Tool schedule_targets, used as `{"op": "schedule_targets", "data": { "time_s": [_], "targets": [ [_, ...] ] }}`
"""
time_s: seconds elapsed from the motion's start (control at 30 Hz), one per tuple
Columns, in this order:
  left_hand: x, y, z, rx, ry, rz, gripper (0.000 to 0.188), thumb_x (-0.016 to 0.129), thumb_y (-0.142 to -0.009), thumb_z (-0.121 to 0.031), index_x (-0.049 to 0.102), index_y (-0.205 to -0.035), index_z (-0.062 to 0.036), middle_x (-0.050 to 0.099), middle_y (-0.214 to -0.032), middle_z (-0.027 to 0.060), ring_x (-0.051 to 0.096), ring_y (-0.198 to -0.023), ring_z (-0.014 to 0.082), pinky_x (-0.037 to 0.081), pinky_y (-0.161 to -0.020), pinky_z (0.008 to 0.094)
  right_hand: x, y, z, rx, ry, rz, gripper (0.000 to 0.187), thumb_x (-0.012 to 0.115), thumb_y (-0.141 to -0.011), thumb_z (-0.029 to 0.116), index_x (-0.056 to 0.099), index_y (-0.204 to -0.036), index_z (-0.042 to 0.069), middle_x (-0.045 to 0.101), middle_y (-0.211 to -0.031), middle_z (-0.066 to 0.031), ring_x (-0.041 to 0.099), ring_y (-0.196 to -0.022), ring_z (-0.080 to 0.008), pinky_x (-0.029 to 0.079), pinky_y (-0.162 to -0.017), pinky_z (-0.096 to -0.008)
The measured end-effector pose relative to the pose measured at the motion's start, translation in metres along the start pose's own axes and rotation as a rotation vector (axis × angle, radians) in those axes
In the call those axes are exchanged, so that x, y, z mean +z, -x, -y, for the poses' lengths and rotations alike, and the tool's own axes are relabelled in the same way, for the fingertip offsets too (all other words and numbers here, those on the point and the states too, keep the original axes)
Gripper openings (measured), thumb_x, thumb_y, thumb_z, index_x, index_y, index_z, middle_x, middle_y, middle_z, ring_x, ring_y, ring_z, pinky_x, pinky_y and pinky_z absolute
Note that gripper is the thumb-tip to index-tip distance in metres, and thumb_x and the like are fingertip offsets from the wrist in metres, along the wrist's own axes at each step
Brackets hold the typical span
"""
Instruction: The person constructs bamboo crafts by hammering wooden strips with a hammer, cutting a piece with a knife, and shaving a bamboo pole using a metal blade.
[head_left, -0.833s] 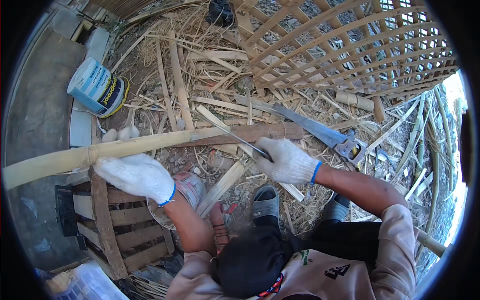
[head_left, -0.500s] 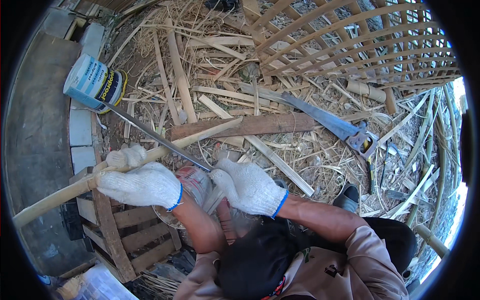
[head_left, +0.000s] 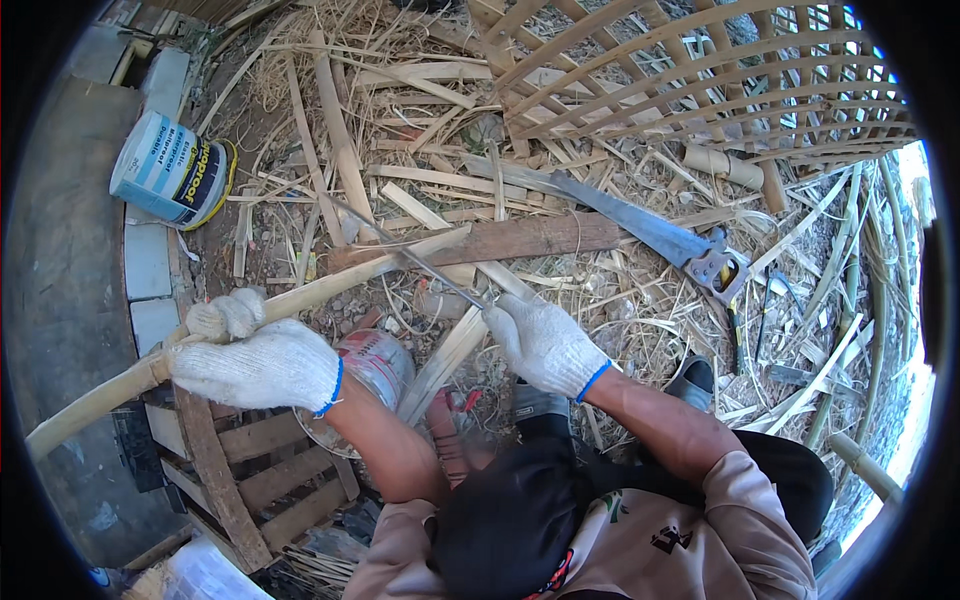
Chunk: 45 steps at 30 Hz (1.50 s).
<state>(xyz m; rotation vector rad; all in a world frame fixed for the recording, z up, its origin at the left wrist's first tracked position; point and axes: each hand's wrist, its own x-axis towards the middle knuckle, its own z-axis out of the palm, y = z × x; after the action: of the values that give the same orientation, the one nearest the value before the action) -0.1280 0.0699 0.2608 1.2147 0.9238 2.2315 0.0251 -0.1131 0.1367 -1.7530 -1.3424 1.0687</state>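
Note:
My left hand, in a white knit glove, grips a long split bamboo strip that runs from the lower left up toward the middle. Gloved as well, my right hand holds the handle of a long thin knife whose blade lies across the bamboo strip, pointing up and to the left. The strip's far end rests near a flat brown wooden board on the littered ground.
A hand saw lies right of the board. A woven bamboo lattice fills the upper right. A blue and white bucket lies on its side at left. A wooden crate and a small can sit below my left arm.
The bamboo strip has swung so its far end points up-right again. My right hand has moved right with the knife, its blade now across the strip's middle.

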Motion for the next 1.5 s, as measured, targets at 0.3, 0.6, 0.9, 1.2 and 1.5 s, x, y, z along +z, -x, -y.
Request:
{"op": "schedule_targets", "data": {
  "time_s": [0.3, 0.6, 0.9, 1.2, 1.5],
  "targets": [
    [-0.004, -0.004, 0.008, -0.002, 0.009, 0.041, 0.034, 0.056, -0.108, -0.035, 0.045, -0.090, -0.0092, 0.043, -0.076, 0.0020, 0.036, -0.056, 0.0127, 0.032, -0.052, 0.0290, -0.008, -0.012, -0.063, 0.213, 0.104, 0.013, 0.042, 0.046, -0.111, 0.034, 0.066, -0.114, -0.003, 0.070, -0.097, -0.0347, 0.068, -0.094, -0.0549, 0.053, -0.085, -0.0625],
    [-0.019, -0.012, 0.008, -0.060, 0.106, 0.181, 0.037, 0.057, -0.110, -0.043, 0.044, -0.091, -0.0132, 0.043, -0.077, 0.0010, 0.038, -0.061, 0.0134, 0.034, -0.058, 0.0293, -0.041, -0.022, -0.072, 0.154, 0.343, 0.155, 0.037, 0.039, -0.111, 0.033, 0.061, -0.112, 0.004, 0.072, -0.107, -0.0297, 0.068, -0.105, -0.0530, 0.053, -0.093, -0.0618],
    [-0.016, -0.019, 0.003, -0.291, 0.297, 0.350, 0.049, 0.051, -0.110, -0.061, 0.052, -0.100, -0.0129, 0.045, -0.073, 0.0033, 0.041, -0.052, 0.0130, 0.034, -0.050, 0.0302, -0.033, -0.006, -0.052, 0.180, 0.270, 0.111, 0.047, 0.040, -0.113, 0.039, 0.068, -0.112, 0.000, 0.071, -0.105, -0.0334, 0.067, -0.102, -0.0541, 0.051, -0.091, -0.0614],
    [-0.010, -0.005, 0.008, 0.020, 0.099, 0.260, 0.065, 0.038, -0.106, -0.077, 0.041, -0.079, -0.0179, 0.033, -0.065, 0.0008, 0.025, -0.049, 0.0141, 0.020, -0.045, 0.0301, -0.017, 0.004, 0.045, -0.039, -0.089, 0.133, 0.036, 0.053, -0.110, 0.039, 0.066, -0.115, 0.006, 0.072, -0.085, -0.0249, 0.072, -0.082, -0.0473, 0.056, -0.076, -0.0588],
    [0.004, -0.002, 0.008, -0.071, 0.093, 0.128, 0.068, 0.038, -0.106, -0.077, 0.033, -0.075, -0.0177, 0.029, -0.060, 0.0000, 0.026, -0.048, 0.0133, 0.020, -0.042, 0.0290, -0.004, 0.012, -0.035, 0.109, 0.095, 0.024, 0.028, 0.056, -0.107, 0.029, 0.067, -0.115, 0.005, 0.070, -0.090, -0.0287, 0.068, -0.083, -0.0517, 0.053, -0.074, -0.0607]
  ]
}}
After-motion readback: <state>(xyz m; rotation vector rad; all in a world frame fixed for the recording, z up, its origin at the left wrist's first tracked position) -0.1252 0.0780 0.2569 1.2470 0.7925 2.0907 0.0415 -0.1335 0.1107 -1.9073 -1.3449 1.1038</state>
